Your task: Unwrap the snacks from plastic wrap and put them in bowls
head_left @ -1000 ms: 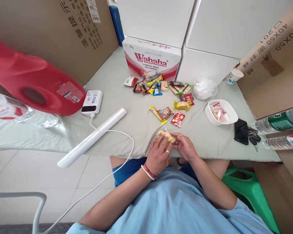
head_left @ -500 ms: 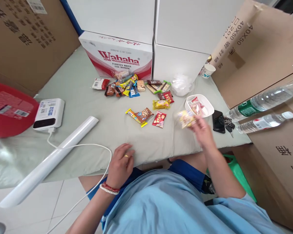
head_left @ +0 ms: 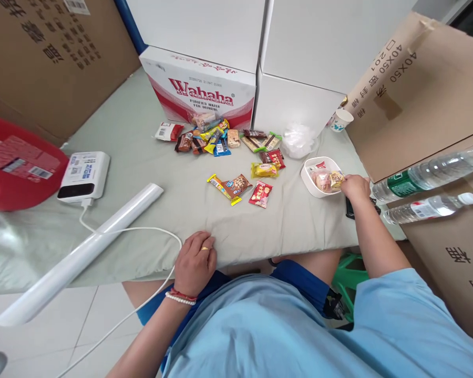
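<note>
Right hand at the white bowl, a small yellow snack packet at its fingertips

The right hand (head_left: 355, 187) reaches to the near rim of the white bowl (head_left: 309, 185), fingers pinched on the yellow snack packet (head_left: 336, 179), which lies inside the bowl with its long axis running roughly away from the person; its far end is hard to read against the pink packets (head_left: 322, 178) beside it. The left hand (head_left: 195, 261) rests flat and loosely spread on the table edge (head_left: 150, 262). The phone (head_left: 349, 209) is mostly hidden behind the right wrist. The red jug (head_left: 11, 168) is cut off at the left
</note>
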Tool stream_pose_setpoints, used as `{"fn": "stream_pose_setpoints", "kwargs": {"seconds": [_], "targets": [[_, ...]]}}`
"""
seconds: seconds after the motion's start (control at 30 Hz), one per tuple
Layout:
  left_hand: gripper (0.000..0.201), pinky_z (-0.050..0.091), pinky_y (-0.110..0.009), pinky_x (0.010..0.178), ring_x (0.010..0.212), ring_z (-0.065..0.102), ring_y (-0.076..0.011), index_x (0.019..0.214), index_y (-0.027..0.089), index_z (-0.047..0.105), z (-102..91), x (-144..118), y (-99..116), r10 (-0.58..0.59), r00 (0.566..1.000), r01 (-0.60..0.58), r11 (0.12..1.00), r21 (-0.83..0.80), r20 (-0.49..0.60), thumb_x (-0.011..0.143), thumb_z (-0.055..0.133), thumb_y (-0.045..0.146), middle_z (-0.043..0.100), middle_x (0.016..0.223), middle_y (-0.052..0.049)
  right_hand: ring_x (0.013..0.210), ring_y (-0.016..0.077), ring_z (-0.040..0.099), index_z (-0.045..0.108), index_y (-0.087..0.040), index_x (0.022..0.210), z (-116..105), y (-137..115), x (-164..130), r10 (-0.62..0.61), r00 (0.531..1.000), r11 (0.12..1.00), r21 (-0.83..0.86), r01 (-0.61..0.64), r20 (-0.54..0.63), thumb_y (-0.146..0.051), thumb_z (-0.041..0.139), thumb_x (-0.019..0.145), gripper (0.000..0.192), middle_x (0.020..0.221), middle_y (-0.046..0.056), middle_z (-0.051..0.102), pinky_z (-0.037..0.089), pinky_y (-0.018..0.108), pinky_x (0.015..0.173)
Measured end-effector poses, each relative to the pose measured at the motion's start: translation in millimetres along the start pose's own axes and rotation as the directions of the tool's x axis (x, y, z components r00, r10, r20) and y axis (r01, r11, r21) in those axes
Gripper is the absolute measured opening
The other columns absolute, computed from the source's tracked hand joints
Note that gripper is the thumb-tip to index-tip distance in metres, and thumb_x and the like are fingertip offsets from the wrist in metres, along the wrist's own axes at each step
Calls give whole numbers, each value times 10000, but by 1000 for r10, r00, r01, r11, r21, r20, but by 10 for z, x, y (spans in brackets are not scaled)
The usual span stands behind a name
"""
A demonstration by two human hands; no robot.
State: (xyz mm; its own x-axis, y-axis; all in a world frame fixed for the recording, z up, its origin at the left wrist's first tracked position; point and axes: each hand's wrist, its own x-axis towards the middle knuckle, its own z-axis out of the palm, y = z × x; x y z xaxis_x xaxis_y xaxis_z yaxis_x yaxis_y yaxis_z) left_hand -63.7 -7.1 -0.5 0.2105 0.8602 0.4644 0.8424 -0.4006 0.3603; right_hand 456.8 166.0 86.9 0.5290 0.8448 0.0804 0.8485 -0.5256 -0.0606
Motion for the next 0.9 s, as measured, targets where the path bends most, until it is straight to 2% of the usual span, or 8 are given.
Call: {"fn": "stream_pose_setpoints", "kwargs": {"seconds": [0.17, 0.27, 0.33, 0.4, 0.5, 0.7, 0.83, 0.9], "targets": [[237, 521, -453, 1015, 1155, 623, -294, 1040, 211, 670, 10, 14, 14, -6, 1000, 6, 999, 35, 12, 880, 538, 96, 692, 1108, -112, 1216, 387, 504, 783, -192, 1126, -13, -58, -77, 39, 994, 997, -69, -32, 105, -246, 663, 827, 326, 1185, 198, 631, 503, 541, 937], [225, 515, -448, 1015, 1160, 616, -297, 1040, 204, 659, -2, 22, 23, 11, 1000, -11, 1000, 29, 6, 891, 534, 90, 684, 1107, -115, 1220, 388, 479, 728, -173, 1253, -56, -69, -126, 14, 999, 998, -59, -12, 42, -243, 632, 840, 430, 1253, 218, 587, 472, 535, 966], [219, 522, -439, 999, 1144, 617, -289, 1039, 201, 652, -27, 34, 19, 24, 1000, -24, 1000, -19, -9, 902, 529, 82, 679, 1103, -114, 1235, 370, 480, 650, -155, 1372, -71, -100, -159, -107, 991, 994, -33, 105, -79, -250, 582, 869, 517, 1312, 223, 570, 438, 527, 1035], [206, 534, -425, 972, 1115, 622, -276, 1031, 198, 645, -58, 57, 2, 19, 999, -22, 996, -91, -33, 913, 528, 77, 678, 1085, -111, 1285, 346, 484, 572, -128, 1458, -46, -178, -186, -303, 943, 952, -3, 306, -138, -290, 508, 931, 555, 1388, 227, 557, 382, 515, 1132], [186, 544, -410, 935, 1063, 630, -259, 1021, 193, 642, -88, 108, -34, 20, 999, -28, 985, -168, -49, 926, 530, 78, 681, 1041, -100, 1450, 333, 403, 463, -128, 1550, 60, -357, -192, -515, 856, 857, 15, 516, -32, -399, 363, 1016, 608, 1570, 208, 465, 295, 534, 1226], [180, 541, -421, 881, 1020, 615, -275, 1005, 189, 654, -54, 155, -38, 45, 999, -43, 996, -73, 17, 923, 538, 80, 673, 1018, -100, 1599, 304, 216, 272, -249, 1660, 156, -520, -70, -449, 825, 868, -52, 494, 344, -592, 192, 1030, 722, 1749, 84, 178, 183, 637, 1261], [196, 539, -434, 886, 1022, 618, -287, 1002, 194, 660, -10, 132, 5, 33, 999, -33, 999, 11, 14, 912, 538, 68, 663, 1026, -109, 1587, 304, 251, 286, -254, 1655, 123, -512, -79, -448, 829, 855, -109, 506, 336, -567, 195, 1035, 701, 1742, 98, 206, 210, 645, 1251], [209, 544, -435, 910, 1036, 615, -286, 1003, 191, 657, -3, 123, 5, 21, 1000, -21, 1000, -8, -2, 905, 532, 55, 655, 1029, -113, 1565, 336, 288, 372, -253, 1618, 109, -541, -139, -465, 848, 858, -105, 502, 254, -540, 245, 1032, 665, 1719, 118, 273, 245, 675, 1222]]}}
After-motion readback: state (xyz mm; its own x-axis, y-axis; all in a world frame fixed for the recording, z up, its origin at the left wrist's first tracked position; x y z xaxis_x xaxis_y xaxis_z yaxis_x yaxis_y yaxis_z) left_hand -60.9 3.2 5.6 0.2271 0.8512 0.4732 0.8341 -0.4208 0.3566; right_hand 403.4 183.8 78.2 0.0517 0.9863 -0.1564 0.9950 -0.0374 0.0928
